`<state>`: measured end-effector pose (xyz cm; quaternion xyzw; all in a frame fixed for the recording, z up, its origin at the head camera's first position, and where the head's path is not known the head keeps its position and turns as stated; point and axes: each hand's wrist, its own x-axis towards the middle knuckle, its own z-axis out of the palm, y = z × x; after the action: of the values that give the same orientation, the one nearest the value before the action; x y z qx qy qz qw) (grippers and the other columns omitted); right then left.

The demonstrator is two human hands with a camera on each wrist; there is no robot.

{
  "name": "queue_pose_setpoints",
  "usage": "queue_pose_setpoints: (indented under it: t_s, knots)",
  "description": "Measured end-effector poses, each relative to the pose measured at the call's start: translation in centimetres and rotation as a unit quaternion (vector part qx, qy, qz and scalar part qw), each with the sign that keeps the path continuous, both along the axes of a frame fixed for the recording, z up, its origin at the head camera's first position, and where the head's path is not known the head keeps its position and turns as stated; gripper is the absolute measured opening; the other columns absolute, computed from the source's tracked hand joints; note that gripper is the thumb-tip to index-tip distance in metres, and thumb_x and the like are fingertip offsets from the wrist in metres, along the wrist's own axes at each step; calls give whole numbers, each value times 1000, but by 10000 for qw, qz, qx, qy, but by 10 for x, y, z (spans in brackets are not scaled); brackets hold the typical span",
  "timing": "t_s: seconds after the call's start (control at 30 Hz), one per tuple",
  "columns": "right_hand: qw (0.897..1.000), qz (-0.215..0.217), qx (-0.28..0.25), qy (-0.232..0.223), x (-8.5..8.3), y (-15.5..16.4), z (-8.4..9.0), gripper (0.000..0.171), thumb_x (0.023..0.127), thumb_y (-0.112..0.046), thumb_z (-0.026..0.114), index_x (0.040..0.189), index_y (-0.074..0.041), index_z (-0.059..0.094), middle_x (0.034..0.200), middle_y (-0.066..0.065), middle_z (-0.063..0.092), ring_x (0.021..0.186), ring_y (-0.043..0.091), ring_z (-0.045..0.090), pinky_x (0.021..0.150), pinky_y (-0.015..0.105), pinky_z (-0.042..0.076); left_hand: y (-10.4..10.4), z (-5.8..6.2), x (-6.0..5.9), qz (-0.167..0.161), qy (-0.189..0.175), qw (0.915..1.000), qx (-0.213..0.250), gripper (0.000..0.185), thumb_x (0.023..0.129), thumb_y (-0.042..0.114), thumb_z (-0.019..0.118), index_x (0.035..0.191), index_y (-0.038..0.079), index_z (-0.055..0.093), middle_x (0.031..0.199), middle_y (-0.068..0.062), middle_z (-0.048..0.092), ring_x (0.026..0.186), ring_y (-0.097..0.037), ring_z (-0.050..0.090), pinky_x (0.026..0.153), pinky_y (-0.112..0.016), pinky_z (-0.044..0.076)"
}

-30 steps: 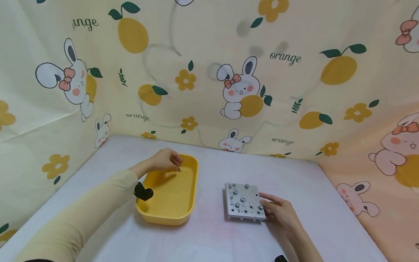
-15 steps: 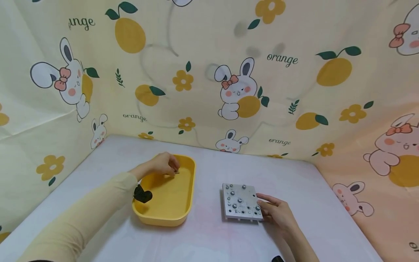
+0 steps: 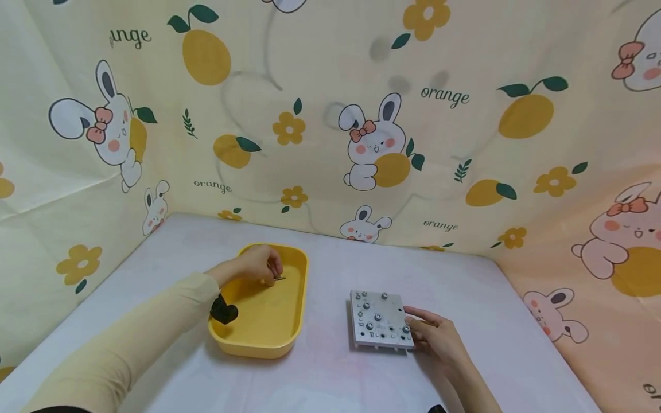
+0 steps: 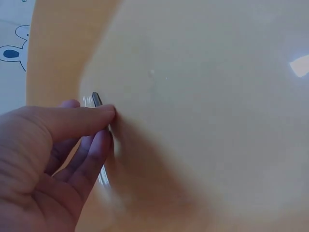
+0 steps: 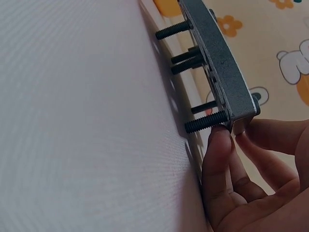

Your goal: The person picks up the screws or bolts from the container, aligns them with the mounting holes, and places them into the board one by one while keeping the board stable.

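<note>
The left hand [image 3: 256,265] sits inside the yellow tray [image 3: 289,338], its thumb and forefinger pinched together on a small dark metal pin or screw [image 3: 279,279]; the left wrist view shows that slim piece [image 4: 96,100] poking out above the fingertips [image 4: 107,114], just over the tray's bare floor. The right hand [image 3: 436,338] is at the near right corner of the grey metal plate [image 3: 380,321], fingers curled round its edge; the right wrist view shows the fingertips [image 5: 219,140] clamped on that corner [image 5: 241,113] beside a black threaded bolt [image 5: 205,123], the plate standing on several such bolts that hold it just above the surface.

As I judge it, the step in hand is fetching a fastener out of the tray while the plate is held steady. The next move would call for lifting the pinched piece clear of the tray's rim, carrying it across the gap to the plate, and lining it up with an open hole among the bolt heads on top, with the right hand bracing the plate against sliding.

The tray and the plate lie apart on a pale lilac surface [image 3: 330,378]. A black wrist mount [image 3: 223,310] shows at the cuff of the cream sleeve [image 3: 129,344]. Around the surface hangs a yellow cloth backdrop [image 3: 320,86] printed with rabbits, oranges, flowers and the word "orange"
</note>
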<state>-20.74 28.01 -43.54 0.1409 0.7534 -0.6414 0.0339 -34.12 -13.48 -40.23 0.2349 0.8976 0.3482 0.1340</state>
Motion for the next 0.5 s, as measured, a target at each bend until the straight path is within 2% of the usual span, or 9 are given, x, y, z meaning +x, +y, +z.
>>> queue_pose_setpoints:
  t_s: [0.23,0.5]
  knots:
    - [10000,15,1,6,0,0,0,41,92,-14,69,130,-1,62,104,13,71,79,23,67,64,31,55,-1,-4,-2,-274,20,9996,110,21,71,-10,81,87,0,70,81,-7,70,70,-15,61,64,-27,53]
    - [10000,-6,18,-6,0,0,-1,40,92,-14,69,130,-2,62,105,12,71,80,23,66,64,31,55,-2,-5,-1,-257,126,9995,94,19,72,-7,81,88,-1,72,81,-6,70,71,-13,62,66,-26,53]
